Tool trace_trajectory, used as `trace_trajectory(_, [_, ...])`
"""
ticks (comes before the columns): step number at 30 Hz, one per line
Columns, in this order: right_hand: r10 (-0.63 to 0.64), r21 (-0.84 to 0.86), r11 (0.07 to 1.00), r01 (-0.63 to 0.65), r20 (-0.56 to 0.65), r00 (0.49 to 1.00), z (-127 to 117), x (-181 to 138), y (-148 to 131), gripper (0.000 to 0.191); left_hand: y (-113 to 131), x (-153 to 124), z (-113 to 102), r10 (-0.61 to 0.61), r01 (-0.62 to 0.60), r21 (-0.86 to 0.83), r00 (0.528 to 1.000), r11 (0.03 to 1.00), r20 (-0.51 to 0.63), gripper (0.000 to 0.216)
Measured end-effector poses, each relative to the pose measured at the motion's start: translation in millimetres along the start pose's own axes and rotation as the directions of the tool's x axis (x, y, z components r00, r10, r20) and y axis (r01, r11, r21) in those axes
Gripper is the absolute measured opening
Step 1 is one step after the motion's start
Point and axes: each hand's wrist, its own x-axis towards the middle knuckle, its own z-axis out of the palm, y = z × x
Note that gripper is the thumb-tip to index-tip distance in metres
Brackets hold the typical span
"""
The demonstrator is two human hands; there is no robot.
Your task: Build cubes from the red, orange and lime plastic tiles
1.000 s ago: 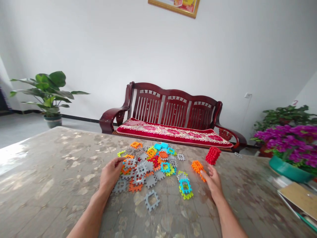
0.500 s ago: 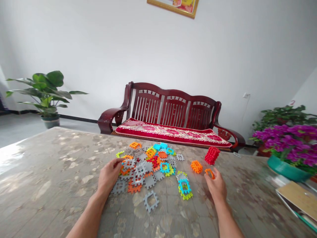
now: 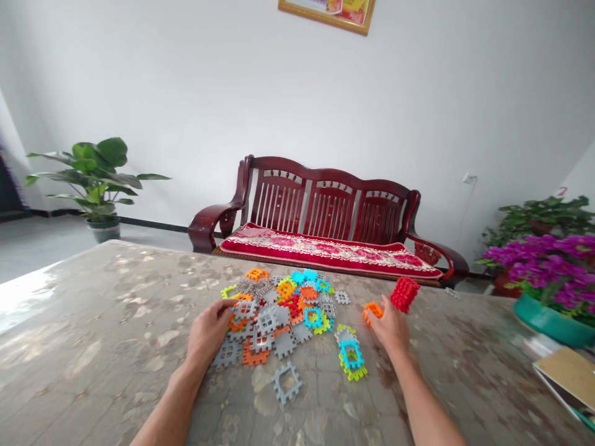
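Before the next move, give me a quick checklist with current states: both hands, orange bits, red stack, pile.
1. Right hand at the orange pieces: ok.
2. Right hand's grip on an orange piece: cannot tell, too small to make out.
3. Red stack apart from the orange pieces: ok.
4. Left hand at the pile: ok, at its left edge.
5. Pile all one colour: not ok, colours are mixed.
6. Near gray piece apart from the pile: ok.

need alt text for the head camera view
A person's left hand is at a pile of colourful notched pieces on a table; the right hand is at orange pieces beside a red stack. Behind stands a wooden bench.
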Motion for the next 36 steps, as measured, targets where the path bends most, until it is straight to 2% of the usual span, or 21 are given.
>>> trace_trajectory(5, [0.076, -0.056, 0.996, -0.071, 0.099, 0.992, 6.9, -2.6, 1.1, 0.072, -0.8, -0.4, 0.4, 0.001, -0.001, 0.001, 1.000, 1.000, 0.001, 0.030])
trace_trajectory(10, [0.054, -0.062, 0.997, -0.048, 0.104, 0.993, 10.7, -6.9, 4.5, 0.067, -2.2, -0.2, 1.6, 0.008, -0.008, 0.002, 1.000, 1.000, 0.018, 0.031])
trace_trajectory(13, [0.030, -0.058, 0.998, -0.026, 0.063, 0.998, 10.1, -8.1, 5.6, 0.070, -2.8, 0.2, 2.7, 0.004, -0.004, -0.002, 1.000, 1.000, 0.022, 0.032])
trace_trajectory(16, [-0.032, -0.040, 0.999, 0.030, -0.053, 0.998, 5.5, -7.3, -4.7, 0.067, -2.6, 0.1, 3.3, 0.009, -0.009, -0.006, 1.000, 1.000, 0.002, 0.031])
trace_trajectory(19, [-0.150, 0.082, 0.984, 0.157, -0.087, 0.985, 1.1, -7.3, -34.8, 0.051, -1.5, -0.8, 3.1, 0.007, -0.007, -0.019, 1.000, 1.000, -0.003, 0.030])
trace_trajectory(23, [-0.344, 0.245, 0.914, 0.322, 0.052, 0.937, 4.8, -15.1, -100.4, 0.034, -1.1, -1.6, 2.9, 0.008, -0.008, -0.043, 1.000, 0.999, 0.011, 0.029])
trace_trajectory(27, [-0.497, 0.252, 0.858, 0.449, 0.183, 0.848, 16.9, -24.6, -168.5, 0.032, -3.0, -0.9, 4.3, 0.019, -0.018, -0.049, 1.000, 0.999, 0.008, 0.029])
trace_trajectory(31, [-0.515, 0.134, 0.856, 0.499, 0.281, 0.810, 27.6, -24.2, -214.6, 0.038, -3.9, -0.4, 4.7, 0.025, -0.025, -0.052, 1.000, 0.998, 0.004, 0.029])
trace_trajectory(36, [-0.443, -0.019, 0.870, 0.493, 0.410, 0.798, 37.8, -18.1, -237.3, 0.035, -4.0, -1.5, 5.6, 0.019, -0.018, -0.071, 1.000, 0.997, 0.018, 0.029])
